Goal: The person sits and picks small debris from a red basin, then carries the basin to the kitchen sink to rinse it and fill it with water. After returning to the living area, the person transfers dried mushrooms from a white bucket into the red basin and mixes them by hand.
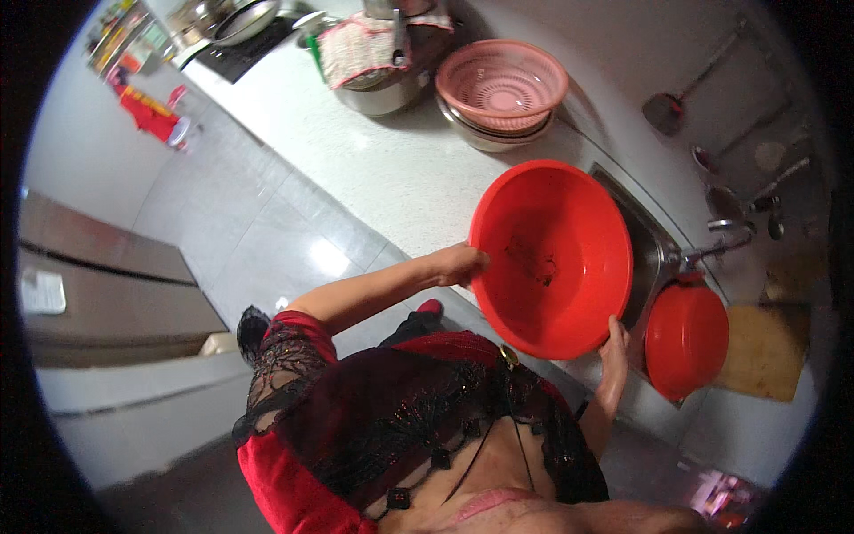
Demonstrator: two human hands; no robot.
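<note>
A large red plastic basin [567, 294] is tilted in front of me, its open side facing up towards my head. My left hand [464, 263] grips its rim on the left side. At the lower right of the rim, my right hand [615, 344] holds on, fingers over the edge. Dark marks or bits show on the basin's inner bottom; what they are I cannot tell. The basin covers part of the metal sink [644, 257] behind it. A smaller red basin [687, 340] leans at the near end of the sink.
A pink plastic colander [500, 83] rests on stacked metal bowls [490, 139] on the white countertop [387, 153]. Beyond stands a metal pot [380, 100] with a cloth [360, 50] over it. The faucet [717, 247] juts over the sink; a wooden cutting board [764, 354] lies right.
</note>
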